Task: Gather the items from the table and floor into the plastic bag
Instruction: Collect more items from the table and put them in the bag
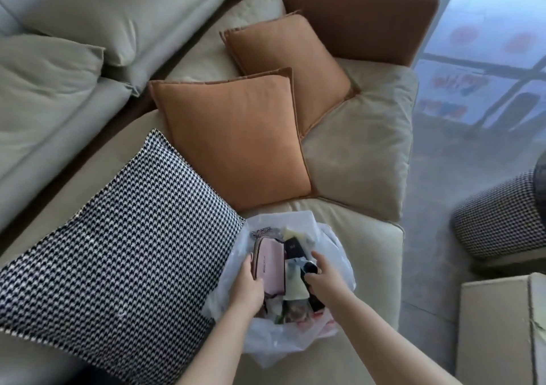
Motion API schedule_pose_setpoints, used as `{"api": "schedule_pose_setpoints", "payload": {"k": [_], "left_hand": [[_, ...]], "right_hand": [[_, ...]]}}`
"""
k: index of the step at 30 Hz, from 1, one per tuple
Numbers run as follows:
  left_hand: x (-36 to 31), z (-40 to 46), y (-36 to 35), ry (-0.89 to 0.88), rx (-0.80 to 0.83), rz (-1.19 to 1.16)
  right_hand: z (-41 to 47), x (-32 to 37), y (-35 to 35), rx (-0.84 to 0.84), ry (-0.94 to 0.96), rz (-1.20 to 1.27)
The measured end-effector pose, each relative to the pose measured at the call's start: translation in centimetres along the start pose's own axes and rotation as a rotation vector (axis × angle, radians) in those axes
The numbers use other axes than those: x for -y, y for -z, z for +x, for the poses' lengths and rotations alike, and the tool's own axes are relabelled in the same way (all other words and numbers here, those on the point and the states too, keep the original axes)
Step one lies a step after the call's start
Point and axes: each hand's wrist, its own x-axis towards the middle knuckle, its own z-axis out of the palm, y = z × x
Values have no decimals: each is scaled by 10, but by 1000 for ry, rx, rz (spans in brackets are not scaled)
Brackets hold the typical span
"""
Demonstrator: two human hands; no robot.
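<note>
I see the clear plastic bag sitting open on the beige sofa seat, just beside a black-and-white houndstooth cushion. My left hand curls its fingers round the edge of a pink pouch standing inside the bag. My right hand grips a small black cylindrical object over the bag's mouth. Other small items fill the bag; I cannot tell what they are. Two orange cushions lie behind.

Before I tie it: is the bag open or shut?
Open: the bag mouth gapes, a pink pouch showing inside.
</note>
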Motion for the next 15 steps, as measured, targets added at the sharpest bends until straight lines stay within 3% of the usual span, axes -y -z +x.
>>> {"api": "schedule_pose_setpoints", "payload": {"k": [7, 11, 15], "left_hand": [[-8, -10, -2, -84, -141, 177], [-27, -37, 5, -83, -25, 310], [-61, -73, 5, -139, -11, 373]], "right_hand": [[-14, -5, 15, -44, -7, -41], [-38, 4, 32, -85, -1, -49], [-72, 11, 52, -114, 82, -311]]}}
